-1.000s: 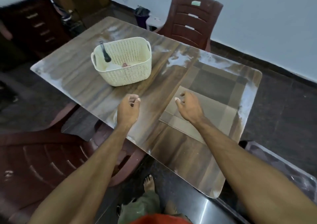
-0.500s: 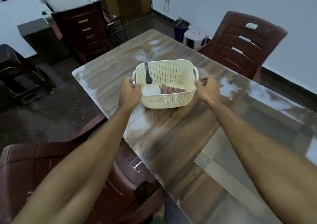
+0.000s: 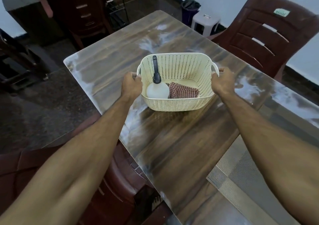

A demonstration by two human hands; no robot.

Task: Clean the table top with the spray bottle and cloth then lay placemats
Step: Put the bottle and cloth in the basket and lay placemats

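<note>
Cream plastic, perforated all over, makes up the basket (image 3: 176, 102) that sits on the glossy wood-grain table (image 3: 172, 138), and both hands are on it. The left hand (image 3: 131, 85) grips the handle loop at the basket's left end, fingers curled round it; the right hand (image 3: 222, 82) grips the matching handle at the right end in the same way. Whether the basket's base rests on the table or is raised a little off it cannot be told. Inside the basket, toward its left side, lies a white spray bottle (image 3: 158, 90) with a black nozzle head (image 3: 155, 69) leaning up against the far-left wall. Just beside the bottle, on the basket's floor, is a crumpled red-and-white checked cloth (image 3: 183, 92), touching the bottle's right side. The table's surface shows pale, smeary patches along its left edge and across its far and right parts. A woven beige-and-grey placemat (image 3: 241, 178) lies flat on the table near its right side, partly covered by the right forearm. A dark red plastic chair (image 3: 269, 35) stands at the table's far right, another dark red chair (image 3: 120, 181) is tucked under the near left edge, and a small white stool (image 3: 206, 23) stands beyond the far end beside a dark bin (image 3: 190, 9). A dark wooden chest of drawers (image 3: 81, 9) stands at the upper left.
</note>
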